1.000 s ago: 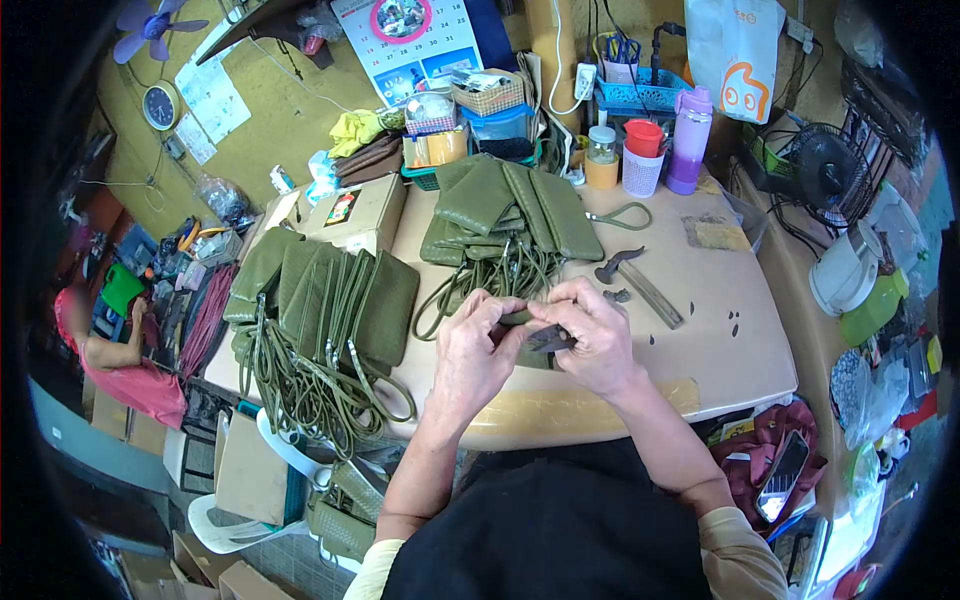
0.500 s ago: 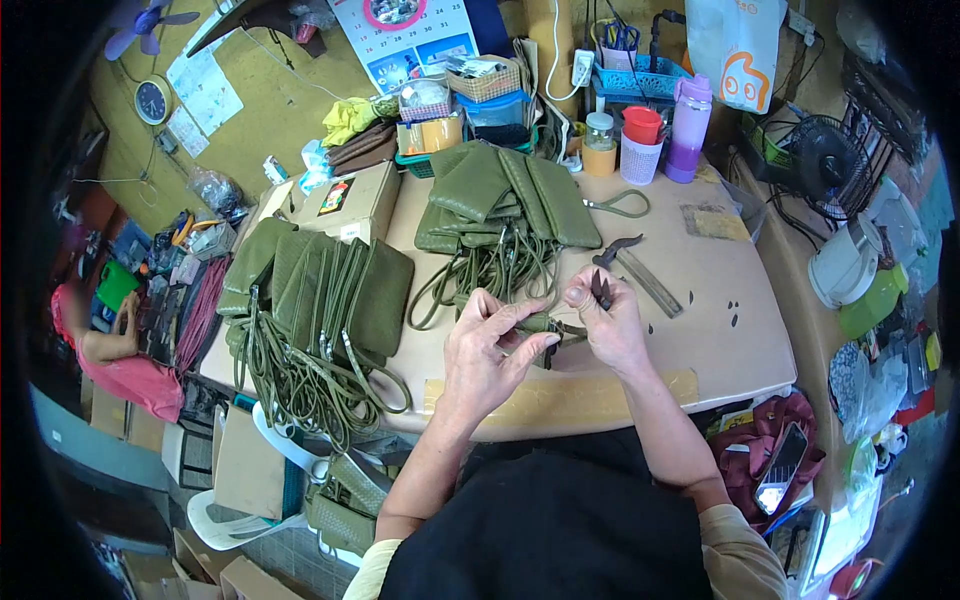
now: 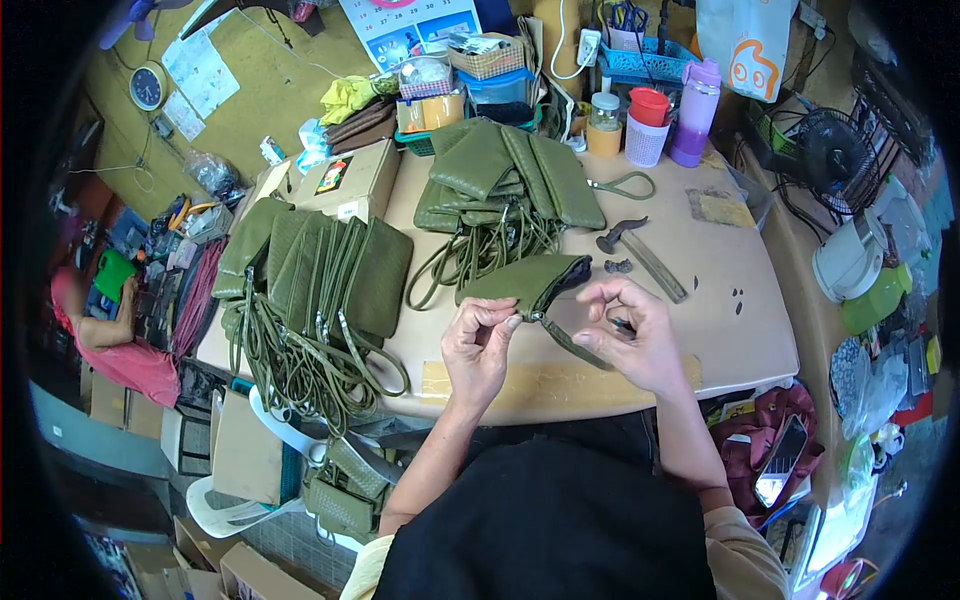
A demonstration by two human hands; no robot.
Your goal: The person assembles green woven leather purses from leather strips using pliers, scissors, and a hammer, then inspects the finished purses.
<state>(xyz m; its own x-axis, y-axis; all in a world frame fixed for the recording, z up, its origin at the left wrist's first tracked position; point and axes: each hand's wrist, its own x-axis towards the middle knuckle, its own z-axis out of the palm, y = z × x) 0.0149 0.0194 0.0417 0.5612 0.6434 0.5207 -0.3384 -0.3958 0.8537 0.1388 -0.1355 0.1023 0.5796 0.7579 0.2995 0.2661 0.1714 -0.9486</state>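
Note:
My left hand (image 3: pixel 478 350) pinches the edge of an olive-green pouch (image 3: pixel 520 282), whose mouth shows a dark lining on the right. At its near corner is a small metal fitting with a short green strap (image 3: pixel 575 345) hanging from it. My right hand (image 3: pixel 635 330) is just right of the strap, fingers curled; a dark piece of the snips (image 3: pixel 622 326) shows in it, the rest hidden. Beyond the right hand lie a hammer (image 3: pixel 652 264) and a small black clump (image 3: pixel 618 266).
Green pouches with wrist straps are piled at the left (image 3: pixel 340 270) and at the back (image 3: pixel 490 180). A cardboard box (image 3: pixel 368 178), a purple bottle (image 3: pixel 695 115) and a red-lidded cup (image 3: pixel 647 130) stand along the back. Another person (image 3: pixel 125 345) is at far left.
The pouch has come up into fuller view, its mouth showing. My right hand has moved slightly right and down, and the snips' blades no longer point up from it.

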